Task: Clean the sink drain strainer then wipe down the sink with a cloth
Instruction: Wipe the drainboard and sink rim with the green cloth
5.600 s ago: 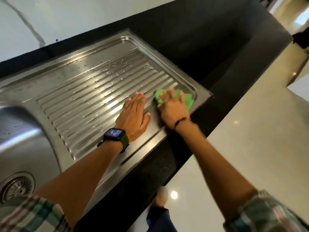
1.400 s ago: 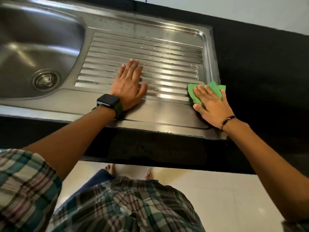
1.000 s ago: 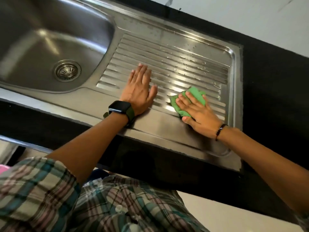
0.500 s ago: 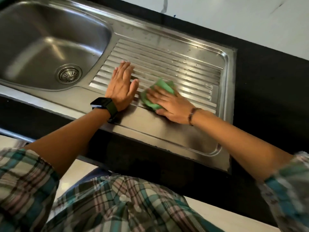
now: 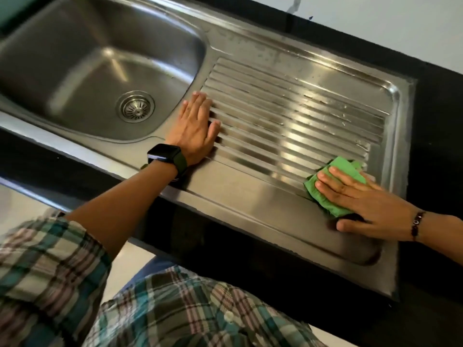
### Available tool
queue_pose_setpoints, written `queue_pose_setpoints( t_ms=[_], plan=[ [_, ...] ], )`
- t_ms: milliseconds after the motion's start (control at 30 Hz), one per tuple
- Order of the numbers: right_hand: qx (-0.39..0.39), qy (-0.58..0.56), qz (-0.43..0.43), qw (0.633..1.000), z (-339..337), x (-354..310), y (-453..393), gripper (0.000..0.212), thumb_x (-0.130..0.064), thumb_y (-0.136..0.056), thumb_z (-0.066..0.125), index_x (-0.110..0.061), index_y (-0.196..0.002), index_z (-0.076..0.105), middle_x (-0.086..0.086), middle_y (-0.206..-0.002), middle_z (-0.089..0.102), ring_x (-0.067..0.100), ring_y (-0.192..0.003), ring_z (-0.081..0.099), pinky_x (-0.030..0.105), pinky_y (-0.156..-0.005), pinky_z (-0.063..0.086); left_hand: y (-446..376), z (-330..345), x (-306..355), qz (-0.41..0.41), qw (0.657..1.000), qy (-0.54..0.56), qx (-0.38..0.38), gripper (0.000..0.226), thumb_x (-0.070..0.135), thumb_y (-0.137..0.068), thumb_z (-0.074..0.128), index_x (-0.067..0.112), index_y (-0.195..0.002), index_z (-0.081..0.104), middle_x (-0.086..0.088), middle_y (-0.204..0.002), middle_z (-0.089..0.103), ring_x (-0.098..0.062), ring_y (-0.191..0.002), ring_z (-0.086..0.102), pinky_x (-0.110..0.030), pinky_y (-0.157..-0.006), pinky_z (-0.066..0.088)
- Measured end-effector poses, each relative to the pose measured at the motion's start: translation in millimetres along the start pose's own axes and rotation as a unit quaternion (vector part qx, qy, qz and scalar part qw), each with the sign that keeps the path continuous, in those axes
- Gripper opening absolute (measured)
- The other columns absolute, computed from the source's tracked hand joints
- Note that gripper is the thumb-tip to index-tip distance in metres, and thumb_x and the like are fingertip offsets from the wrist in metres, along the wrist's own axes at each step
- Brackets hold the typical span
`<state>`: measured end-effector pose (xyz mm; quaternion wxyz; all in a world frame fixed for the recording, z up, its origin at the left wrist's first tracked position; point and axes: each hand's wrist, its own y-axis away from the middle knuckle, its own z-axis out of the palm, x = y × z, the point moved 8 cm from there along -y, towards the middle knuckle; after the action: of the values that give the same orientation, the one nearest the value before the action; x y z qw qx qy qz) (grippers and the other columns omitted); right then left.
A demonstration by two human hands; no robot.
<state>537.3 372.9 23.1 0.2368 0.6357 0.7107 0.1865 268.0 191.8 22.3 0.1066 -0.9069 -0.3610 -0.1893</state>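
A steel sink (image 5: 263, 53) fills the view, its bowl at the left and a ribbed drainboard (image 5: 288, 121) at the right. The round drain strainer (image 5: 136, 107) sits in the bowl's bottom. My left hand (image 5: 195, 128), a dark watch on its wrist, lies flat with straight fingers on the drainboard's left end, beside the bowl. My right hand (image 5: 360, 201) presses a folded green cloth (image 5: 335, 181) with straight fingers onto the drainboard's near right corner. Part of the cloth is hidden under the hand.
A black countertop (image 5: 438, 146) surrounds the sink, with a white wall (image 5: 375, 13) behind it. Water drops dot the far ribs of the drainboard. My plaid shirt (image 5: 175, 309) and a pale floor (image 5: 15, 204) show below the counter's front edge.
My right hand has slid the cloth from beside my left hand to the drainboard's near right corner. My left hand has shifted slightly left toward the bowl.
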Motion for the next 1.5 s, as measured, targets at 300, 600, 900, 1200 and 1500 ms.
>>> queue_pose_setpoints(
  t_ms=[300,600,900,1200,1500],
  plan=[
    [0.075,0.046,-0.059,0.994,-41.0,-46.4,-75.2,0.079,-0.076,-0.076,-0.008,-0.031,-0.141,-0.02,-0.006,-0.153,-0.013,0.016,-0.143,-0.016,0.053,-0.115,-0.007,-0.7,-3.3,-6.7,-0.01,0.994,0.105,0.015,0.062,0.04,-0.091,0.021,0.007,-0.144,0.019,-0.014,-0.155,0.016,-0.023,-0.145,0.006,-0.039,-0.119,0.001],
    [0.136,0.044,-0.094,0.985,-104.2,-119.0,-199.4,0.073,-0.066,-0.086,0.022,-0.029,-0.146,0.003,0.002,-0.157,0.002,0.023,-0.144,-0.011,0.052,-0.112,-0.011,3.3,-15.4,-0.1,-0.024,0.982,0.187,0.007,0.062,0.03,-0.084,0.027,0.006,-0.141,0.028,-0.014,-0.152,0.023,-0.022,-0.145,0.009,-0.032,-0.118,0.002],
    [0.147,0.04,-0.062,0.986,-85.5,-104.2,-138.5,0.085,-0.075,-0.068,-0.015,-0.034,-0.142,-0.011,-0.009,-0.154,-0.011,0.012,-0.14,-0.016,0.048,-0.112,-0.013,21.9,-32.3,-35.4,-0.175,0.953,0.22,0.116,0.053,0.033,-0.083,0.023,0.003,-0.118,0.05,-0.021,-0.117,0.056,-0.032,-0.106,0.051,-0.033,-0.085,0.036],
    [0.077,0.047,-0.052,0.995,-63.7,-65.6,-95.9,0.073,-0.07,-0.068,-0.029,-0.047,-0.135,-0.009,-0.024,-0.147,-0.012,0.001,-0.136,-0.022,0.038,-0.107,-0.029,25.8,-34.3,-46.5,-0.234,0.857,0.427,0.167,0.046,0.035,-0.075,0.033,0.014,-0.104,0.063,-0.004,-0.09,0.061,-0.021,-0.085,0.056,-0.033,-0.076,0.045],
    [0.191,0.008,-0.062,0.98,-110.0,-133.6,-195.7,0.051,-0.041,-0.096,0.02,-0.04,-0.144,0.003,-0.012,-0.156,0.005,0.014,-0.145,-0.001,0.053,-0.113,-0.003,22.8,-27.4,-67.7,-0.251,0.795,0.518,0.191,0.033,0.025,-0.071,0.039,0.028,-0.092,0.065,0.0,-0.097,0.064,-0.023,-0.103,0.06,-0.04,-0.1,0.045]
  ],
)
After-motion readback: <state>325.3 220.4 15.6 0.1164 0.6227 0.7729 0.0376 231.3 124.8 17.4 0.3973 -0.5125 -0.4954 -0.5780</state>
